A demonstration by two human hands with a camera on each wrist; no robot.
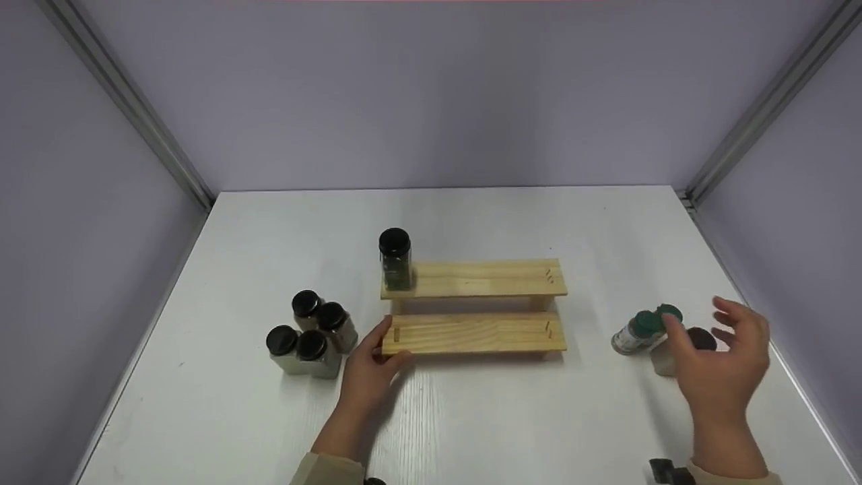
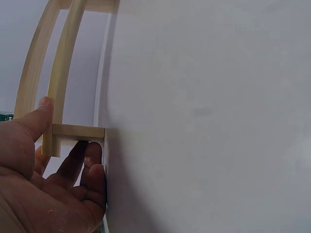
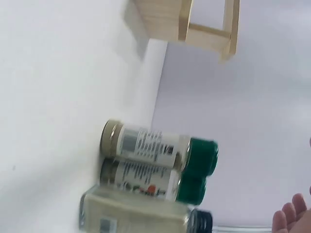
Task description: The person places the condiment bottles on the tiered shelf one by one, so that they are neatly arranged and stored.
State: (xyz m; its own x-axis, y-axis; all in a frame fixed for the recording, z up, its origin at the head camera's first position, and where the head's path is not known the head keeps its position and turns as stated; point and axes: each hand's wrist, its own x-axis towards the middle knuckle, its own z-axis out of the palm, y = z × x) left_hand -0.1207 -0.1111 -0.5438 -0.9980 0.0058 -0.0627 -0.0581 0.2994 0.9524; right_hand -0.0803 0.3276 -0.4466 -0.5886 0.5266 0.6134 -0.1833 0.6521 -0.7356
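My left hand (image 1: 367, 377) grips the left end of a two-tier wooden spice rack (image 1: 471, 335). In the left wrist view the thumb (image 2: 41, 116) lies along the lower shelf's edge, and the other fingers curl in by the rack's leg (image 2: 80, 132). My right hand (image 1: 724, 367) hovers, fingers parted and holding nothing, over a group at the right: two green-capped spice bottles (image 3: 146, 148) and a clear square jar (image 3: 133, 211) with a black cap. One black-capped jar (image 1: 397, 271) of green contents stands on the upper shelf's left end.
Several black-capped jars (image 1: 326, 360) stand together left of the rack. A purple-grey wall (image 1: 431, 94) rises behind the white table (image 1: 505, 424), with side panels left and right. Dark objects (image 1: 663, 469) show at the bottom edge near the right wrist.
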